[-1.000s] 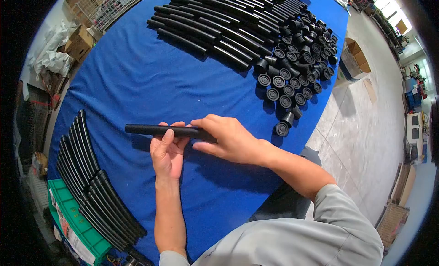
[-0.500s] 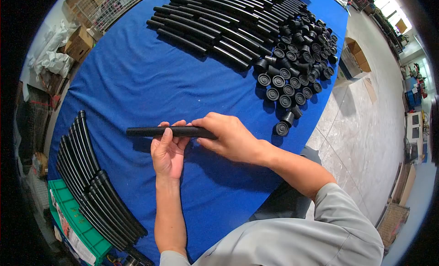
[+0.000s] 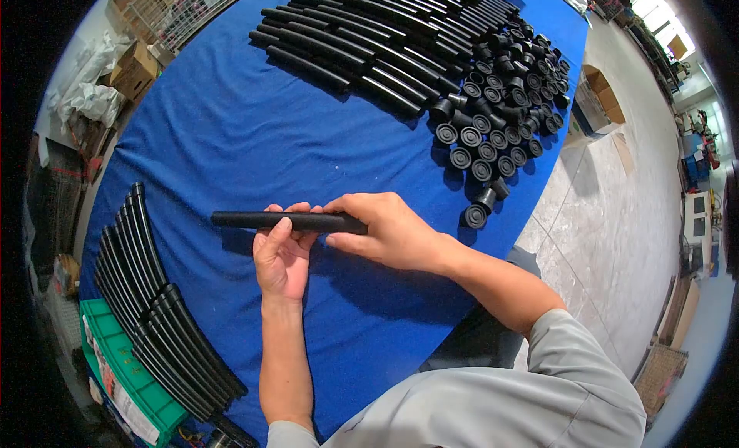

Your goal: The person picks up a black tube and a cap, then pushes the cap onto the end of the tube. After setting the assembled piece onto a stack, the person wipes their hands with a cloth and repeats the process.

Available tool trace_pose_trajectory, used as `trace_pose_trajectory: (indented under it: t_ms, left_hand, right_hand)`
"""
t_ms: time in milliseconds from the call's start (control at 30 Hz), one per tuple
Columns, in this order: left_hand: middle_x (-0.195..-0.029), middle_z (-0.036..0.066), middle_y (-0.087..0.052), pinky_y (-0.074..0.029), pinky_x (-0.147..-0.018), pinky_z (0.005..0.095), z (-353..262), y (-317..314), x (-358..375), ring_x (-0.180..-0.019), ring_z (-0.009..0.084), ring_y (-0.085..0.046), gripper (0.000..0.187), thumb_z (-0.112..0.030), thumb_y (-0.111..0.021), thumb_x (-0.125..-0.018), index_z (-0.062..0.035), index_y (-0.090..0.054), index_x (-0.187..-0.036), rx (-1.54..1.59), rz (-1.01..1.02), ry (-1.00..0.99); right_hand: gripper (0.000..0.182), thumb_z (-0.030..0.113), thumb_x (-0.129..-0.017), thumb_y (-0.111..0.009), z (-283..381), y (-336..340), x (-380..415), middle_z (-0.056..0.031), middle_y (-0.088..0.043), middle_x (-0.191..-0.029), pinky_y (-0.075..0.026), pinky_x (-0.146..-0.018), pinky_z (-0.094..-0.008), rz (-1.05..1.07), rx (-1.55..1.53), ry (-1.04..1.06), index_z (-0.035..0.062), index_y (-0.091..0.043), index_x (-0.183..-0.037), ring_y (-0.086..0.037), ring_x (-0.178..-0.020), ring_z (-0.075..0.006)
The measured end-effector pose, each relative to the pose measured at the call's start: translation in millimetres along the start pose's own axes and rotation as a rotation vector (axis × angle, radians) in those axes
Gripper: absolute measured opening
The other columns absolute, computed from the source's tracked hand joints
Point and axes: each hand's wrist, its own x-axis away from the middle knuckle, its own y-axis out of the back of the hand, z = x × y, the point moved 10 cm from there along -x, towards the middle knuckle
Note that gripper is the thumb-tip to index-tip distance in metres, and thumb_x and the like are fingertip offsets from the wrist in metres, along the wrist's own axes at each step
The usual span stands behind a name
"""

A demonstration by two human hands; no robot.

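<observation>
A black tube (image 3: 239, 219) lies level across both hands, above the blue cloth. My left hand (image 3: 283, 255) holds it near its middle from below, palm up, with the thumb on the near side. Round the tube's right end, my right hand (image 3: 385, 229) is closed, and its fingers and palm hide that end. Rows of similar black tubes (image 3: 346, 48) lie at the far side of the cloth. Beside them is a heap of black round caps (image 3: 481, 148). More tubes (image 3: 173, 332) are stacked at the left.
The blue cloth (image 3: 192, 155) covers the table. A green crate (image 3: 131, 371) stands at the lower left, next to the stacked tubes. Cardboard boxes (image 3: 596, 101) are on the floor at the right, and a wire rack (image 3: 185, 17) is at the upper left.
The fingers of my right hand have shifted slightly on the tube's right end. My left hand and the tube have hardly moved.
</observation>
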Motion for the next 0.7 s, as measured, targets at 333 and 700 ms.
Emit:
trace_pose_trajectory:
  t_ms: [333,700]
  left_hand:
    - [-0.113,0.023,-0.071,-0.061,-0.094,0.0492,-1.5,5.1,-0.3,-0.109,0.0399,-0.070,0.016,-0.004,-0.066,-0.096,-0.0080,-0.062,-0.111,-0.047,-0.024,-0.015]
    - [-0.111,0.023,-0.071,-0.063,-0.091,0.0468,-0.6,4.4,0.4,-0.107,0.0388,-0.071,0.015,-0.005,-0.064,-0.097,-0.0075,-0.059,-0.111,-0.046,-0.037,-0.035]
  right_hand:
    - [0.039,0.013,-0.087,-0.075,3.8,-9.5,2.2,-0.0197,-0.066,-0.099,-0.055,-0.078,-0.0461,0.026,0.107,0.037,-0.0012,-0.061,-0.120,-0.067,-0.091,-0.0384]
    - [0.040,0.012,-0.086,-0.076,2.8,-12.6,1.9,-0.0195,-0.066,-0.100,-0.055,-0.076,-0.0467,0.033,0.159,0.033,0.0000,-0.060,-0.121,-0.067,-0.090,-0.0384]
